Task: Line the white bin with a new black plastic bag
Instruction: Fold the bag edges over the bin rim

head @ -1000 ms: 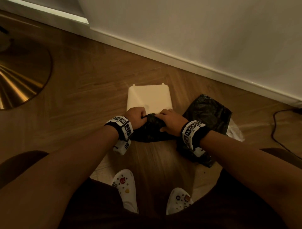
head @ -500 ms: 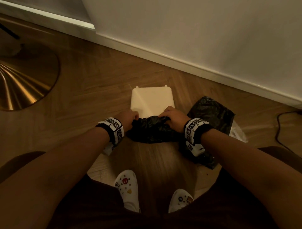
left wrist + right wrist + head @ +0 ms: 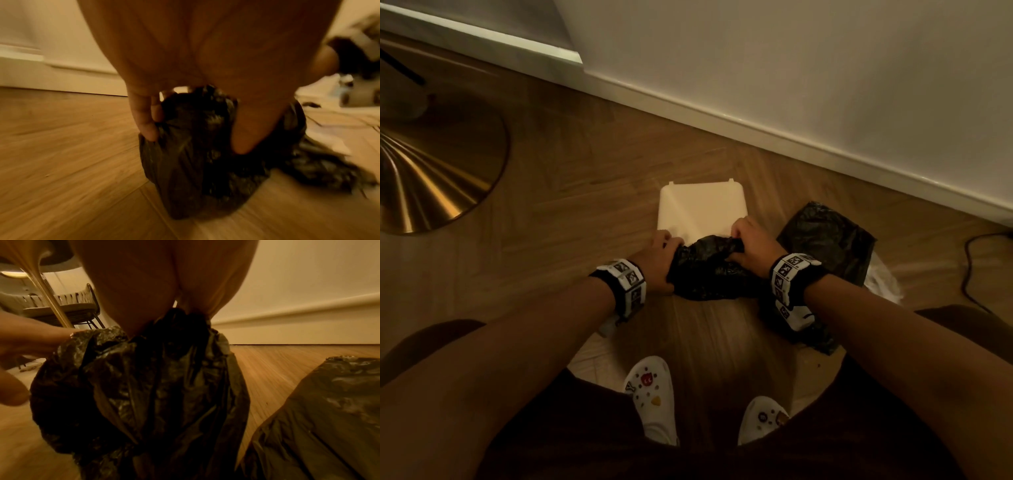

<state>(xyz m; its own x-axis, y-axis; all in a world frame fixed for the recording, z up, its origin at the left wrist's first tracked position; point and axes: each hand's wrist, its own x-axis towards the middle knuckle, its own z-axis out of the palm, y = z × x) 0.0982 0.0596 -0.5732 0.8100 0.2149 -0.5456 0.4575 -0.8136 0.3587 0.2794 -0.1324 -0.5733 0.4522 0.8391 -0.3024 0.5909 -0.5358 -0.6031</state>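
Since a second ago the two hands have drawn apart along the crumpled black plastic bag [image 3: 709,270], which now stretches wider between them above the brown wooden floor [image 3: 571,192]. The left hand [image 3: 659,262] grips the bag's left end, fingers curled into the bunched plastic; the right hand [image 3: 751,248] clutches the right end, knuckles up, at the near edge of the cream-white rectangular plastic bin [image 3: 702,210]. The bin lies on the floor just beyond the hands, towards the white skirting board [image 3: 774,137]. A second black plastic bag [image 3: 828,240] lies flat on the floor just right of the right wrist. A round brass-coloured base [image 3: 431,171] sits well to the left. Two white clogs [image 3: 654,394] show below.
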